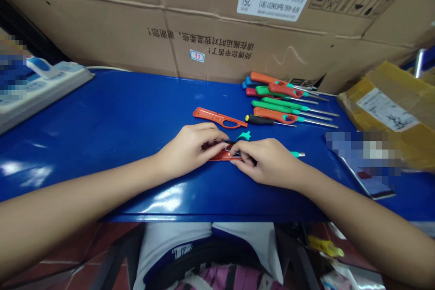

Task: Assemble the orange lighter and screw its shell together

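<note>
We worked at a blue table [118,118] with a wall of cardboard boxes [204,18] along its far edge, a white power strip [44,86] at the far left and a yellow parcel [390,108] at the right. Far right of centre lay a pile of finished long-nosed lighters [288,104] in orange, green and red, their metal tubes pointing right. Just nearer and to the left of that pile lay a loose orange shell half [219,118], well apart from our hands, and a small teal trigger piece [244,135] sat just beyond our fingers. In the middle of the table we had a red lighter body [226,154] lying flat, its teal and metal tip sticking out to the right past our right hand [268,161]. Our left hand [190,147] pressed down on the left end of the body, fingers curled together on it; the right hand pinched at its middle, fingertips closed on some small part that we could not make out. We judged this to be the assembly step, with inner parts being seated in the open half. The next move would likely call for a steady hold on the body while the trigger piece and then the orange half were brought over.
</note>
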